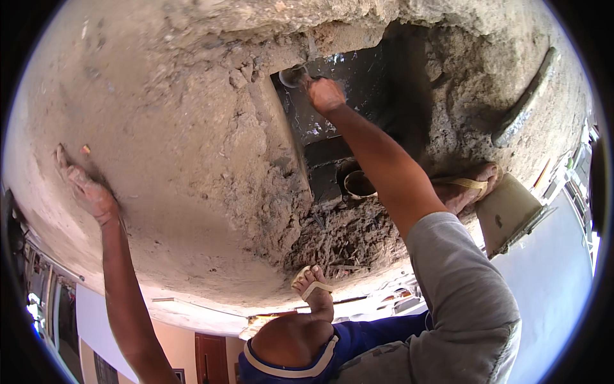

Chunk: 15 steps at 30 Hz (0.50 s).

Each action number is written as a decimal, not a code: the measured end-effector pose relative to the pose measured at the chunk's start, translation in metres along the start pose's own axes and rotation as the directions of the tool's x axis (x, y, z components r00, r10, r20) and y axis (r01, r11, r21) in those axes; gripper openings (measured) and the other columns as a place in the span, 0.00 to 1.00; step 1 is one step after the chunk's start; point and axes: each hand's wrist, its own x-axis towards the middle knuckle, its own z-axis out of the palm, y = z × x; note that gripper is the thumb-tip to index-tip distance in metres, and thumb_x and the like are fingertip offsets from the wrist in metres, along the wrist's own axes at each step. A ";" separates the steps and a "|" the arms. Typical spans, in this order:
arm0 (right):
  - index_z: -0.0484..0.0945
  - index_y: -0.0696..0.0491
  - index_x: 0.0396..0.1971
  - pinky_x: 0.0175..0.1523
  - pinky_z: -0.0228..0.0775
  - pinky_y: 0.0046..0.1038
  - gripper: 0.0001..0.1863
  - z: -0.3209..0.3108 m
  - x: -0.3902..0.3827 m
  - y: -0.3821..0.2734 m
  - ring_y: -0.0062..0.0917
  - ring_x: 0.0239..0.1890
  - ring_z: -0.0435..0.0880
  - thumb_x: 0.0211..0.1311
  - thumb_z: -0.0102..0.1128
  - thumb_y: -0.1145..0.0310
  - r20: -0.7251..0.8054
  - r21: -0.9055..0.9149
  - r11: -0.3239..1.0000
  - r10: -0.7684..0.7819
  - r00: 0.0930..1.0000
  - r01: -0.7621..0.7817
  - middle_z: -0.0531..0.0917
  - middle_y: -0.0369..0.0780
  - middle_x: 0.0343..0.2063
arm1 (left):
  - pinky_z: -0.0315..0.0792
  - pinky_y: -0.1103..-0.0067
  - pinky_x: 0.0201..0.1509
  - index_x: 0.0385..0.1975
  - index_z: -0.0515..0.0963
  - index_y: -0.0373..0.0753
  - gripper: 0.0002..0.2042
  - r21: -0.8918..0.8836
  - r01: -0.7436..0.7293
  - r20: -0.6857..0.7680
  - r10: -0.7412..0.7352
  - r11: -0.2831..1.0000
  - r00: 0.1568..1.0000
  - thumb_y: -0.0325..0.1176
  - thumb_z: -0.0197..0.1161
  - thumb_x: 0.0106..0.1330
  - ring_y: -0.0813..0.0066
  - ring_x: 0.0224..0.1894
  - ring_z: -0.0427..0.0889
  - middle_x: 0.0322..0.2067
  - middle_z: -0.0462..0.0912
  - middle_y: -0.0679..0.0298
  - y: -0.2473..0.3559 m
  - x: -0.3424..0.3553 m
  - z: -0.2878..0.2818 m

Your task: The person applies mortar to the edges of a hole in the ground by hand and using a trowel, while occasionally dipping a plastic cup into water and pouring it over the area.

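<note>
My left hand (93,194) rests on the dusty grey-brown ground at the far left, fingers spread, holding nothing. Reaching into a dark rectangular pit (320,125), my right hand (326,95) is closed on a trowel (293,77) with a rounded grey end. The blade lies near the pit's upper left corner; its handle is mostly hidden by my fingers. Wet, dark grey walls line the pit, with light specks on them. Below my right forearm, a round pipe opening (359,184) shows in the pit's near part.
Rough broken concrete (256,153) and loose dirt (358,240) border the pit. My sandalled feet (313,283) stand near its lower edge and right side. A mortar-stained bucket (508,208) sits at the right. Beyond the pit lies a curved grey bar (527,99).
</note>
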 end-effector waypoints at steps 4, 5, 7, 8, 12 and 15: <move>0.82 0.49 0.39 0.43 0.77 0.37 0.14 -0.044 -0.080 -0.002 0.39 0.36 0.85 0.67 0.50 0.58 -0.258 0.006 0.984 -0.170 0.951 0.177 0.84 0.44 0.37 | 0.46 0.61 0.73 0.66 0.61 0.40 0.29 0.122 -0.068 -0.082 0.078 0.990 0.994 0.53 0.31 0.74 0.52 0.70 0.54 0.68 0.58 0.59 -0.008 -0.002 -0.001; 0.82 0.49 0.39 0.43 0.77 0.37 0.14 -0.057 -0.103 0.003 0.39 0.36 0.85 0.67 0.50 0.58 -0.268 -0.031 0.985 -0.174 0.948 0.172 0.84 0.44 0.37 | 0.46 0.61 0.73 0.66 0.61 0.40 0.29 0.096 -0.051 -0.106 0.061 0.994 0.993 0.53 0.31 0.74 0.52 0.70 0.54 0.68 0.58 0.59 -0.002 -0.005 0.004; 0.82 0.49 0.39 0.42 0.77 0.35 0.13 -0.092 -0.155 0.005 0.37 0.35 0.85 0.66 0.55 0.57 -0.417 0.048 0.950 -0.261 0.871 0.308 0.84 0.42 0.39 | 0.43 0.54 0.72 0.66 0.63 0.50 0.25 0.099 0.157 -0.169 -0.139 0.983 0.976 0.53 0.34 0.74 0.53 0.71 0.53 0.68 0.60 0.64 0.009 -0.010 0.011; 0.81 0.50 0.39 0.42 0.77 0.34 0.13 -0.115 -0.185 -0.002 0.36 0.34 0.85 0.65 0.56 0.57 -0.401 0.066 0.948 -0.260 0.878 0.310 0.84 0.42 0.39 | 0.43 0.54 0.72 0.66 0.63 0.50 0.25 0.088 0.167 -0.183 -0.149 0.982 0.972 0.53 0.34 0.74 0.53 0.71 0.53 0.68 0.60 0.64 -0.003 -0.010 0.013; 0.81 0.52 0.40 0.43 0.77 0.34 0.15 -0.203 -0.312 0.038 0.35 0.35 0.85 0.63 0.59 0.56 -0.388 0.128 0.965 -0.165 0.907 0.231 0.83 0.41 0.38 | 0.36 0.36 0.66 0.65 0.64 0.64 0.23 0.027 0.027 -0.328 -0.017 0.999 0.945 0.55 0.44 0.70 0.50 0.71 0.51 0.69 0.58 0.65 -0.012 -0.009 0.023; 0.81 0.52 0.41 0.43 0.75 0.34 0.15 -0.270 -0.421 0.027 0.36 0.35 0.84 0.63 0.60 0.57 -0.410 0.085 0.996 0.007 0.912 0.030 0.84 0.41 0.34 | 0.37 0.37 0.66 0.66 0.61 0.65 0.26 0.137 -0.049 -0.357 0.096 0.989 0.929 0.56 0.48 0.69 0.54 0.72 0.49 0.70 0.56 0.67 0.000 -0.030 0.016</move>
